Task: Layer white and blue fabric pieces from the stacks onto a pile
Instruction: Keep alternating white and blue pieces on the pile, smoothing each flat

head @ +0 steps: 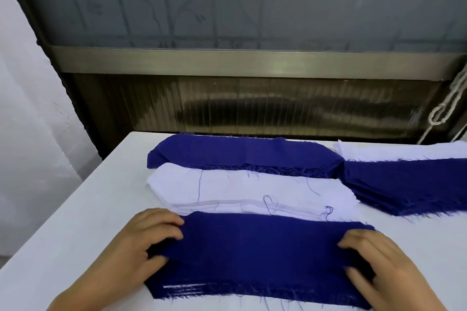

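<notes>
Blue fabric piece [255, 247] on top of the near pile [182, 288], white table [75, 209].
We see left hand [141, 242] and right hand [376, 260] pinching its ends, fingers curled; white stack [240, 189] just behind, blue stack [240, 154] beyond.

Deep blue top piece [255, 247], white stack [252, 189], blue stack [242, 154], white table [101, 209]
</notes>
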`<action>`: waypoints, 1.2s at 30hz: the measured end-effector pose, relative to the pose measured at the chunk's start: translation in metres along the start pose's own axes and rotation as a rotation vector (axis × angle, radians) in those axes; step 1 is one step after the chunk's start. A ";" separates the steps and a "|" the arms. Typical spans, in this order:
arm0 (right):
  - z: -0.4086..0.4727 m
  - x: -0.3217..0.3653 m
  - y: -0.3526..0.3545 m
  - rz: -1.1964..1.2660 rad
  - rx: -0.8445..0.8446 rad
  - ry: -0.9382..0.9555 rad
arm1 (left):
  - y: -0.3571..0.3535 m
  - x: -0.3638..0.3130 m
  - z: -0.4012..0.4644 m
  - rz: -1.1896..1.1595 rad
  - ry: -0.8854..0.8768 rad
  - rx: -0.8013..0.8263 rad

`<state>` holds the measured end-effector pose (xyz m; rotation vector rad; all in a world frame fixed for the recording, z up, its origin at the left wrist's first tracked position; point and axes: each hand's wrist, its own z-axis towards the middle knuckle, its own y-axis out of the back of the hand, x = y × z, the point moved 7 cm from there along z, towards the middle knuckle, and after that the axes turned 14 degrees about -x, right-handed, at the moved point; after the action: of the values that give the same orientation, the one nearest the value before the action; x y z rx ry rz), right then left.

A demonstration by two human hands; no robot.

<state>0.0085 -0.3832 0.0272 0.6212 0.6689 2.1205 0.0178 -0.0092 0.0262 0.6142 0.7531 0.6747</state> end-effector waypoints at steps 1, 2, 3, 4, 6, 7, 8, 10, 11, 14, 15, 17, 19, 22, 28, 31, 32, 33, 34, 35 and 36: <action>0.000 -0.006 0.000 -0.021 0.008 -0.051 | -0.002 0.000 0.000 -0.006 -0.013 0.011; -0.003 -0.010 -0.003 -0.019 0.027 -0.066 | -0.004 0.000 -0.002 -0.011 -0.019 0.018; -0.003 -0.011 -0.002 -0.031 0.033 -0.082 | -0.005 0.000 -0.003 -0.026 -0.021 0.017; -0.003 -0.011 0.001 -0.041 0.002 -0.067 | -0.004 0.000 -0.004 -0.045 -0.025 0.005; -0.002 -0.008 0.007 -0.050 -0.044 -0.069 | 0.000 -0.001 -0.006 -0.076 -0.049 -0.033; -0.003 -0.007 0.007 -0.043 -0.033 -0.086 | 0.001 -0.001 -0.007 -0.082 -0.060 -0.044; -0.003 -0.008 0.008 -0.049 -0.035 -0.091 | 0.002 -0.002 -0.007 -0.085 -0.066 -0.049; -0.005 -0.004 0.007 -0.058 -0.022 -0.074 | 0.001 -0.003 -0.009 -0.091 -0.077 -0.054; -0.006 -0.004 0.006 -0.059 -0.014 -0.055 | 0.001 -0.004 -0.010 -0.095 -0.085 -0.051; -0.006 -0.005 0.006 -0.062 -0.019 -0.055 | -0.004 -0.003 -0.013 -0.105 -0.105 -0.018; -0.006 -0.007 0.006 -0.052 -0.022 -0.068 | -0.006 -0.003 -0.014 -0.111 -0.102 -0.009; -0.007 -0.007 0.006 -0.045 -0.029 -0.085 | -0.008 -0.002 -0.016 -0.129 -0.084 0.012; -0.008 -0.008 0.005 -0.051 -0.036 -0.086 | -0.009 -0.003 -0.017 -0.129 -0.077 0.023; -0.008 -0.007 0.005 -0.055 -0.043 -0.091 | -0.009 -0.003 -0.018 -0.146 -0.054 0.033; -0.006 -0.003 0.008 -0.078 -0.066 -0.077 | -0.010 -0.007 -0.018 -0.148 -0.028 0.073; -0.004 -0.001 0.012 -0.064 -0.073 -0.076 | -0.009 -0.008 -0.018 -0.139 -0.020 0.115; -0.005 0.000 0.013 -0.058 -0.066 -0.072 | -0.010 -0.008 -0.017 -0.133 -0.018 0.125; -0.004 0.002 0.011 -0.051 -0.055 -0.071 | -0.010 -0.009 -0.015 -0.124 -0.019 0.129; -0.003 0.004 0.008 -0.041 -0.038 -0.073 | -0.012 -0.010 -0.013 -0.114 -0.022 0.134; -0.001 0.006 0.005 -0.036 -0.023 -0.075 | -0.014 -0.012 -0.009 -0.100 -0.032 0.137; 0.002 0.009 0.000 -0.033 0.000 -0.074 | -0.017 -0.014 -0.005 -0.081 -0.047 0.142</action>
<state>0.0042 -0.3753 0.0305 0.6805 0.6340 2.0567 0.0118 -0.0294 0.0171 0.7231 0.7829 0.5337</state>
